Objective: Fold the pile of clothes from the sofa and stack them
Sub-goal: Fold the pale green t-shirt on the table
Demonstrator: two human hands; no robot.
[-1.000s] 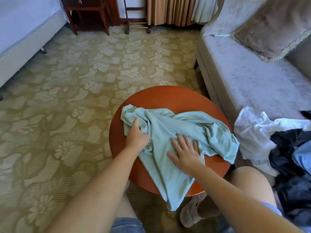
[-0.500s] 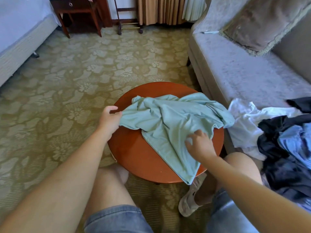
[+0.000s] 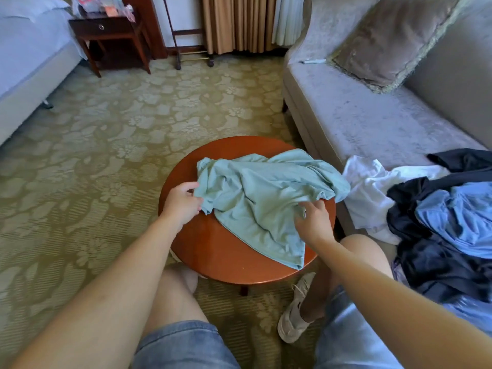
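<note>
**Green shirt gripped at both sides on the round table**

A floral carpet filled most of the left and centre of the frame. A grey sofa ran down the right side, and the corner of a bed sat at the upper left. On the sofa seat at the right edge lay the unfolded pile of clothes: a white garment nearest the table, with dark and blue pieces heaped behind it. The round wooden table stood in the centre, just beside the sofa's front edge.

The mint-green shirt lay crumpled across the far and right parts of the tabletop, with one corner reaching the near right rim. A fringed cushion leaned in the sofa's upper right corner, and a dark nightstand stood at the upper left beside the bed.

The left hand had its fingers curled round the shirt's left edge. The right hand had its fingers bent into the fabric at the shirt's lower right, pinching a fold. A pale shoe showed below the table.
</note>
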